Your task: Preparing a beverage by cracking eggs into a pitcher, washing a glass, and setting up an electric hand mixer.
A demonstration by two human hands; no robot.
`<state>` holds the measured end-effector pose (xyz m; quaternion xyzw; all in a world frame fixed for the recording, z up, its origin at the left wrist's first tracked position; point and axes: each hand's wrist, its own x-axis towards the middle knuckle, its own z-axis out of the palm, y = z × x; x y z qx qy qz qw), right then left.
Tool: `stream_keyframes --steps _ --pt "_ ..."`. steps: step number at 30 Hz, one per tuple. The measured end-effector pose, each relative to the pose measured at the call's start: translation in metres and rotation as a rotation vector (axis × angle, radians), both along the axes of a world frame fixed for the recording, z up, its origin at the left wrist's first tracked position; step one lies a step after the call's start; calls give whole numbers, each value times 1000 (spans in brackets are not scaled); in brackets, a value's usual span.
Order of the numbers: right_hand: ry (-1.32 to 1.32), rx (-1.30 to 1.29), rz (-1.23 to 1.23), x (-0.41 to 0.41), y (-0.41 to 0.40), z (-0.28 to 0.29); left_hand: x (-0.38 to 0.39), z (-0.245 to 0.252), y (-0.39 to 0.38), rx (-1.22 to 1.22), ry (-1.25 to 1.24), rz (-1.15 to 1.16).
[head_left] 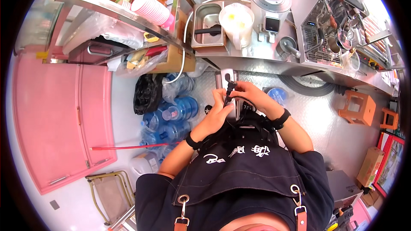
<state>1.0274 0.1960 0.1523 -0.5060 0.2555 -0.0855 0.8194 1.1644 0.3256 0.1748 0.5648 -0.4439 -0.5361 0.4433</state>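
Observation:
Both of my hands meet in front of my apron, around a black power cable (227, 99) with a dark plug-like connector (231, 85) at its upper end. My left hand (218, 112) pinches the cable from the left. On the other side, my right hand (252, 95) has its fingers closed on the cable near the connector, and a loop of cord hangs by it. Just behind the connector stands a narrow silver-white object (227, 73) with a dark round spot. Its lower part is partly hidden by my hands, so its kind is unclear.
A steel counter (244, 62) ahead bears a steel bin (208, 43), a white pitcher (237, 27), a coffee grinder (271, 4) and an espresso machine (321, 29). Large blue water bottles (176, 112) crowd the left floor. Orange stools (358, 109) stand right.

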Motion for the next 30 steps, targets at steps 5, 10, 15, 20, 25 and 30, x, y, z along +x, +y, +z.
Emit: stream_keyframes --steps 5,10,15,20,25,30 --pt "-10 141 -13 -8 5 -32 -1 -3 6 178 -20 18" --pt "-173 592 -120 -25 -5 -63 41 19 37 155 109 260" --pt "-101 742 -582 -41 -41 -131 96 74 69 100 518 665" --pt "-45 609 -871 -111 -68 -183 122 114 62 -69 232 920" --pt "28 468 -727 -183 -64 -160 123 126 10 -131 -105 757" --pt "228 287 -712 -216 -34 -107 147 103 -74 -272 -496 496"
